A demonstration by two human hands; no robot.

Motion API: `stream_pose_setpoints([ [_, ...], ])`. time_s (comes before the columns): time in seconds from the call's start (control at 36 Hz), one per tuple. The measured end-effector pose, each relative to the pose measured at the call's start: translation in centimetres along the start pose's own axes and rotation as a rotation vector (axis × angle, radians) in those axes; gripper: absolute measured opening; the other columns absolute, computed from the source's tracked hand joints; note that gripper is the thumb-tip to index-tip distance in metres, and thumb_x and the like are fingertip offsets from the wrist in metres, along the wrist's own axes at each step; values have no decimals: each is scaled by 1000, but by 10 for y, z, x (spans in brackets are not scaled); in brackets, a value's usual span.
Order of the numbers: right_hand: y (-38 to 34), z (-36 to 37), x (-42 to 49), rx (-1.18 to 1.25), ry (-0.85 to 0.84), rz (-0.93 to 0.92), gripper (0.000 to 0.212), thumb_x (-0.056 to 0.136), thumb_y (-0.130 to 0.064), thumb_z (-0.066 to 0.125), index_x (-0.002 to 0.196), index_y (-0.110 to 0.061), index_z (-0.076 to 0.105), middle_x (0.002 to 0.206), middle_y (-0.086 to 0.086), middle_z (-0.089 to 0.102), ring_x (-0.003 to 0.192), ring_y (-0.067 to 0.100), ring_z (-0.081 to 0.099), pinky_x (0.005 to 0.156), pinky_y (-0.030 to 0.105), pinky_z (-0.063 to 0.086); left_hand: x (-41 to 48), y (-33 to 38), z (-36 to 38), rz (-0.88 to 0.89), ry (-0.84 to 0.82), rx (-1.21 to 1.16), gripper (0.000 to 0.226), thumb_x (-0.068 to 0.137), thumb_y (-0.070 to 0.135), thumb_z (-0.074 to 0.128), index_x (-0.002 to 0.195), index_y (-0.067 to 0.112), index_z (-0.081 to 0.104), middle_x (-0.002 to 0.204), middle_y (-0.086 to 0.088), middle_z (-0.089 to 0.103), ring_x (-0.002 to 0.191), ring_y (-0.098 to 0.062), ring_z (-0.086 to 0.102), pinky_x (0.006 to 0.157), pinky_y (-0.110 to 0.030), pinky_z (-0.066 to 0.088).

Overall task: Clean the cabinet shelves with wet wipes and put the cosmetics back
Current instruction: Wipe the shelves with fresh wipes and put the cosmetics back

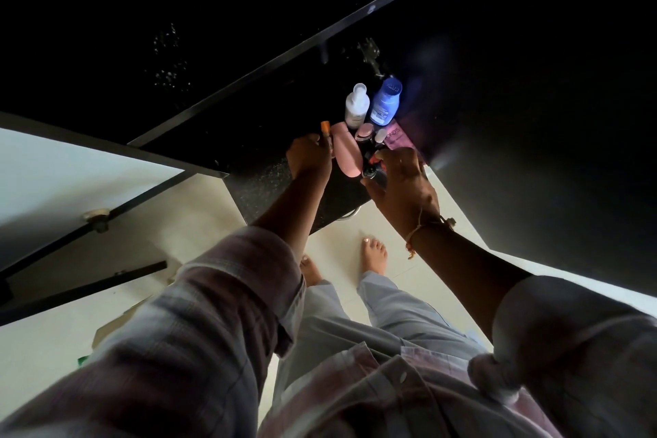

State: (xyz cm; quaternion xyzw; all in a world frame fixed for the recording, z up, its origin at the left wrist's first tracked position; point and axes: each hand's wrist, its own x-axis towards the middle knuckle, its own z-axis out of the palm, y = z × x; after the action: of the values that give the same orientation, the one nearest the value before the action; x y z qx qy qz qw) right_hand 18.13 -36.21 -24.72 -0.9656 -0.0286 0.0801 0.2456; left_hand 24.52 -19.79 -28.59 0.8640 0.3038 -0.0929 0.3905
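Cosmetics stand in a cluster on a dark speckled counter (270, 185). A white bottle (356, 106) and a blue bottle (385, 101) are upright at the back. A pink bottle (346, 149) lies in front of them. My left hand (309, 156) grips a thin tube with an orange cap (325, 127) just left of the pink bottle. My right hand (401, 185) pinches a small dark container (369, 172) at the front of the cluster. A small pink jar (364, 133), a white-capped item (381, 134) and a purple packet (400, 139) sit behind my right hand.
An open dark cabinet door (270, 64) slants across the upper left. Dark cabinet edges and a hinge (96, 219) lie at the left. Pale floor tiles (341, 249) and my bare feet are below the counter. The upper and right areas are too dark to read.
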Motion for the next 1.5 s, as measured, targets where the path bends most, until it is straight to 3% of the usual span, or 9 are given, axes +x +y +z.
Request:
stream_pose_setpoints([
  [0.22,-5,-7,1,-14,-17,-8,49,82,-43,68,123,-19,56,122,8,50,107,30,54,69,37,53,-9,-5,-16,62,-44,31,32,92,29,62,111,4,67,113,-14,69,108,-26,65,90,-36,52],
  [0.36,-10,-16,-5,-103,-7,-48,49,83,-47,64,121,-19,57,121,9,53,110,32,51,76,41,54,-29,-10,-30,304,-33,271,37,93,36,56,115,6,63,113,-16,66,107,-30,61,85,-36,50],
  [0.53,-27,-38,-11,-191,15,-148,57,85,-54,53,127,-15,54,123,11,54,109,35,51,86,44,49,-75,-30,-59,495,-46,536,75,83,47,65,143,9,40,141,-15,46,127,-32,43,99,-42,44],
  [0.72,-56,-36,-21,-227,-62,-428,63,91,-58,45,136,-13,48,143,14,43,128,33,42,99,45,44,-130,-77,-97,517,-55,677,99,80,64,54,152,7,18,158,-15,20,147,-33,15,117,-47,25],
  [0.86,-100,-17,-38,-244,-151,-585,66,92,-58,44,139,-11,46,147,16,42,134,34,39,107,46,39,-164,-111,-119,404,-50,658,100,84,71,43,154,11,2,162,-9,0,149,-26,-3,118,-42,13],
  [1.03,-163,22,-77,-309,-290,-744,66,91,-55,50,141,-13,45,150,15,40,139,33,36,109,46,38,-196,-165,-150,208,-20,588,103,79,78,24,153,9,7,162,-9,0,149,-27,-2,119,-42,10],
  [1.25,-244,89,-139,-390,-572,-989,61,94,-50,49,144,-17,39,152,14,35,140,30,32,111,42,34,-253,-271,-203,-130,153,457,72,91,45,56,147,7,32,153,-15,31,141,-31,28,115,-42,28],
  [1.36,-283,117,-171,-411,-711,-1063,62,94,-48,49,147,-19,34,154,12,32,141,29,30,111,41,34,-272,-326,-226,-393,201,322,63,92,39,56,145,13,34,152,-11,31,139,-31,29,111,-43,30],
  [1.5,-311,140,-201,-530,-799,-1141,64,96,-45,47,150,-18,28,157,13,25,143,31,27,114,40,26,-277,-381,-244,-528,196,275,61,91,39,57,143,17,36,152,-13,30,135,-34,33,105,-46,39],
])
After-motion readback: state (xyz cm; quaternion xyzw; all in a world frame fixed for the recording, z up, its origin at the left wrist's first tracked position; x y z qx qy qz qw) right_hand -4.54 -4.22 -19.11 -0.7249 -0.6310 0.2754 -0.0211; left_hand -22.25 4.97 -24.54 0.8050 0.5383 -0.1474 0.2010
